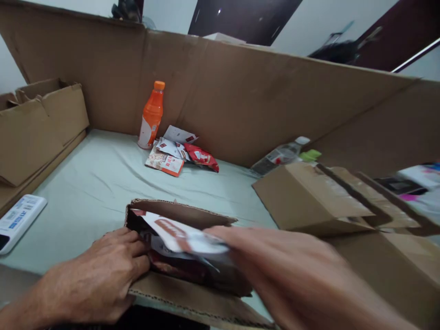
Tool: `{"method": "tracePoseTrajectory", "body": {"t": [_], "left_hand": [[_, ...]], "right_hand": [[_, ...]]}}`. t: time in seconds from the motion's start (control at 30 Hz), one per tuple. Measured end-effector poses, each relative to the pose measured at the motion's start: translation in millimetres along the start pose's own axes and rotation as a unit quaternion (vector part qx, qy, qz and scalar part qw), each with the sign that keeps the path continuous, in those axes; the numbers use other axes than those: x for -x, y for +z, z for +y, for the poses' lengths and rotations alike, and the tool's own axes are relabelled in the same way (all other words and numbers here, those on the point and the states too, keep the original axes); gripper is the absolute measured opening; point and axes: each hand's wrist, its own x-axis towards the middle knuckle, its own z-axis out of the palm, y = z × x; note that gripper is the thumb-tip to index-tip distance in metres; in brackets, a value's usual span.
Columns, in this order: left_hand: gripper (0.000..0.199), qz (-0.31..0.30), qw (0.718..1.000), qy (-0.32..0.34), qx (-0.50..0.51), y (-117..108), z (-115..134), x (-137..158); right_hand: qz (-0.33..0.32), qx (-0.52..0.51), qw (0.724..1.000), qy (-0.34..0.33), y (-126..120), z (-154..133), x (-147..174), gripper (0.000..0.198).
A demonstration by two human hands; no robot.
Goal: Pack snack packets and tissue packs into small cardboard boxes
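Observation:
In front of me a small open cardboard box [192, 298] stands on the pale green cloth. My left hand [99, 270] is closed over the box's left end, its fingertips reaching over the edge to the inside. A white packet with a brown label [175, 233] sticks up at a slant through the opening. My right hand [247, 247], blurred by motion, grips the packet's right end; its fingertips are partly hidden. Deeper in the box lies a dark red packet [178, 266], mostly in shadow.
An orange bottle [153, 114] stands at the back beside several packets, one of them red [202, 158]. A clear bottle [282, 153] leans near cardboard boxes [309, 197] at right. Another carton [41, 133] and a white device [20, 222] are at left. A tall cardboard wall [233, 91] closes the back.

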Motion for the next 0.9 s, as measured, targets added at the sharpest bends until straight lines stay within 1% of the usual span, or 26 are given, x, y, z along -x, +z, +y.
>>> {"method": "tracePoseTrajectory", "body": {"t": [0.03,0.1,0.13,0.23,0.3,0.37,0.43,0.47,0.53,0.6,0.63,0.67,0.7,0.73,0.77,0.83,0.9], "left_hand": [[0.044,-0.005,1.000,-0.005,0.004,-0.1,0.0,-0.6],[0.039,-0.007,1.000,-0.016,0.006,-0.7,-0.3,-1.9],[0.038,-0.006,1.000,-0.016,0.005,-1.0,-0.7,-2.3],[0.043,-0.002,1.000,-0.008,-0.001,-1.5,-2.4,-2.9],[0.043,0.000,1.000,-0.004,-0.007,-1.2,-3.2,-3.3],[0.041,0.002,1.000,-0.001,-0.014,-0.8,-3.3,-3.7],[0.040,0.008,1.000,0.005,-0.018,-0.8,-3.0,-3.1],[0.041,0.017,1.000,0.010,-0.021,-1.0,-3.1,-1.9],[0.045,0.062,0.997,0.025,-0.036,-1.6,-4.9,3.6],[0.048,0.129,0.990,0.039,-0.051,-1.2,-9.7,13.6],[0.048,0.160,0.985,0.040,-0.053,-0.1,-13.2,19.9],[0.047,0.186,0.981,0.034,-0.049,1.8,-17.3,26.6],[0.047,0.206,0.977,0.023,-0.040,4.7,-21.6,33.0],[0.046,0.227,0.974,0.003,-0.026,8.4,-25.6,38.7],[0.045,0.251,0.968,-0.023,-0.011,12.9,-28.9,43.2],[0.044,0.307,0.948,-0.082,0.014,23.0,-32.1,47.8],[0.047,0.347,0.929,-0.129,0.024,33.4,-30.3,47.5]], "right_hand": [[-0.068,0.024,0.997,0.013,10.1,-0.9,-7.8,0.030],[-0.189,0.064,0.980,0.024,28.4,-4.4,-26.2,0.031],[-0.227,0.071,0.971,0.020,34.8,-6.5,-34.9,0.032],[-0.297,0.072,0.952,-0.009,41.5,-12.7,-53.0,0.046],[-0.332,0.084,0.940,-0.005,40.7,-16.2,-59.9,0.045],[-0.350,0.098,0.932,-0.006,38.8,-18.5,-64.9,0.039],[-0.328,0.104,0.939,-0.025,33.8,-17.8,-66.0,0.039],[-0.297,0.101,0.949,-0.037,29.2,-15.8,-63.3,0.039],[-0.195,0.084,0.976,-0.046,15.7,-8.3,-48.9,0.035],[-0.064,0.056,0.996,-0.034,0.6,2.9,-23.2,0.028],[-0.005,0.040,0.999,-0.022,-5.1,9.3,-8.5,0.026],[0.038,0.025,0.999,-0.005,-8.3,15.8,5.7,0.023],[0.063,0.009,0.998,0.013,-8.4,22.0,17.9,0.021],[0.067,-0.007,0.997,0.033,-5.4,27.5,27.1,0.018],[0.053,-0.023,0.997,0.053,0.3,32.1,32.9,0.016],[-0.017,-0.058,0.994,0.087,16.1,38.2,34.6,0.015],[-0.080,-0.089,0.987,0.104,30.1,41.4,28.6,0.017]]}}
